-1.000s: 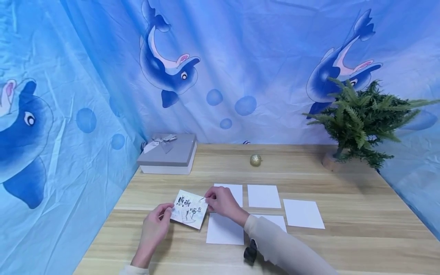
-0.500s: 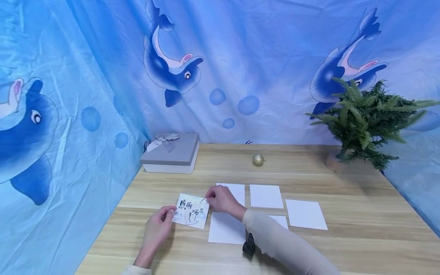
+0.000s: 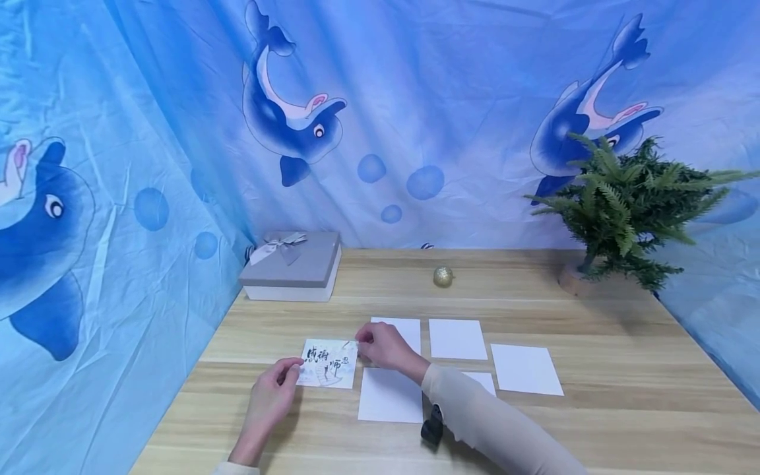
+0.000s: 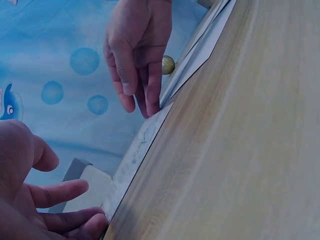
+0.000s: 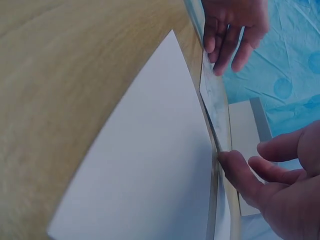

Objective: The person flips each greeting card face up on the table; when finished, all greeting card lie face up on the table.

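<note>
A card with black brush lettering and a faint drawing [image 3: 325, 371] lies on the wooden table, left of several blank white cards. My left hand [image 3: 273, 394] touches its left edge with the fingertips; in the left wrist view the thumb and forefinger stand apart from it. At the card's upper right corner is my right hand [image 3: 384, 346]. The right wrist view shows one of its fingertips [image 5: 229, 159] on the card's edge, the other fingers spread away. Just right of the lettered card lies a blank card [image 3: 390, 397], partly in front of the right forearm.
More blank cards [image 3: 457, 339] lie to the right, one partly under the right sleeve [image 3: 493, 422]. Farther back are a grey-lidded gift box [image 3: 291, 264] with a ribbon, a gold ball [image 3: 443, 276] and a small artificial tree [image 3: 623, 204]. Blue dolphin cloth surrounds the table.
The lettered card has turned from slanted to nearly square with the blank cards and lowered flat onto the table. Both hands have stayed at its edges, their fingers loosening.
</note>
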`<action>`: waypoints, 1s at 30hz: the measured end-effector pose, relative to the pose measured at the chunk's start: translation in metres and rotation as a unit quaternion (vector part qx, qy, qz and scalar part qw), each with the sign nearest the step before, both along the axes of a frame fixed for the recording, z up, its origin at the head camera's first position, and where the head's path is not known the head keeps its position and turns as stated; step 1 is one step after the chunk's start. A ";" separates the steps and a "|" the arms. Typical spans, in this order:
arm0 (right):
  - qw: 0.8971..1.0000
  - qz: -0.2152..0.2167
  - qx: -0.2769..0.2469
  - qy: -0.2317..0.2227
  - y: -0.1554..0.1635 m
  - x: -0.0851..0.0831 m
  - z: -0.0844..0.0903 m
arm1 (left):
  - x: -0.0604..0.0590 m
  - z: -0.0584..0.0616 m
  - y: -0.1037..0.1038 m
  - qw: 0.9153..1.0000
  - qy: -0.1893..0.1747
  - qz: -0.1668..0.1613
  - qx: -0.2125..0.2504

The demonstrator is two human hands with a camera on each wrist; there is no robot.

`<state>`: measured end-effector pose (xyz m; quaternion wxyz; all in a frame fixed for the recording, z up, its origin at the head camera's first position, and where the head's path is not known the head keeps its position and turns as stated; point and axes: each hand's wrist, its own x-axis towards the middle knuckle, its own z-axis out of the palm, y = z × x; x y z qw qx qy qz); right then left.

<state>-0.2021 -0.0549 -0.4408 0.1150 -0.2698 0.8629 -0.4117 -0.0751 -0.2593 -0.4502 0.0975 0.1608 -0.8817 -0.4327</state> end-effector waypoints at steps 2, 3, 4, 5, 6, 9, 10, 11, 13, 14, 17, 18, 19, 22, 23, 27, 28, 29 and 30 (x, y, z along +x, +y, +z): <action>1.000 0.002 -0.005 -0.003 0.002 0.000 0.000 | -0.001 0.001 0.002 1.000 0.000 -0.003 0.001; 1.000 0.002 -0.007 -0.004 0.002 0.001 0.000 | -0.002 0.001 0.003 1.000 0.000 -0.005 0.001; 1.000 0.002 -0.008 -0.002 0.003 0.001 -0.001 | -0.002 0.001 0.003 1.000 0.000 -0.006 0.002; 1.000 0.002 -0.008 -0.002 0.004 0.001 0.000 | -0.003 0.001 0.004 1.000 0.001 -0.007 0.001; 1.000 0.002 -0.009 -0.001 0.005 0.001 0.000 | -0.004 0.001 0.005 1.000 0.001 -0.008 0.000; 1.000 -0.002 -0.009 -0.002 0.008 0.003 0.000 | -0.006 0.001 0.007 1.000 0.004 -0.012 -0.004; 1.000 -0.002 -0.009 -0.001 0.009 0.003 0.000 | -0.006 0.001 0.007 1.000 0.004 -0.012 -0.004; 1.000 -0.004 -0.009 -0.001 0.010 0.003 0.000 | -0.007 0.001 0.008 1.000 0.005 -0.013 -0.004; 1.000 -0.005 -0.007 0.001 0.011 0.004 0.001 | -0.009 0.001 0.009 1.000 0.006 -0.017 -0.007; 1.000 -0.005 -0.006 0.001 0.012 0.004 0.001 | -0.010 0.001 0.009 1.000 0.006 -0.018 -0.008; 1.000 0.001 -0.004 0.002 0.014 0.005 0.003 | -0.012 0.002 0.010 1.000 0.008 -0.024 -0.009; 1.000 0.004 -0.003 0.004 0.015 0.005 0.004 | -0.012 0.002 0.010 1.000 0.008 -0.025 -0.010; 1.000 0.006 -0.001 0.006 0.017 0.005 0.005 | -0.013 0.002 0.010 1.000 0.009 -0.027 -0.010; 1.000 0.014 -0.009 0.021 0.025 0.004 0.011 | -0.015 0.004 0.010 0.999 0.010 -0.029 -0.012; 0.999 0.013 -0.012 0.027 0.028 0.003 0.014 | -0.015 0.006 0.010 0.999 0.013 -0.028 -0.015; 0.998 -0.005 -0.028 0.060 0.049 -0.007 0.027 | -0.022 0.015 0.013 0.999 0.040 -0.027 -0.022; 0.997 -0.013 -0.026 0.066 0.055 -0.010 0.030 | -0.025 0.018 0.014 0.998 0.048 -0.032 -0.020; 0.997 -0.021 -0.023 0.071 0.061 -0.013 0.032 | -0.029 0.021 0.017 0.997 0.059 -0.039 -0.018; 0.997 -0.028 -0.017 0.072 0.067 -0.016 0.033 | -0.033 0.024 0.020 0.996 0.067 -0.049 -0.015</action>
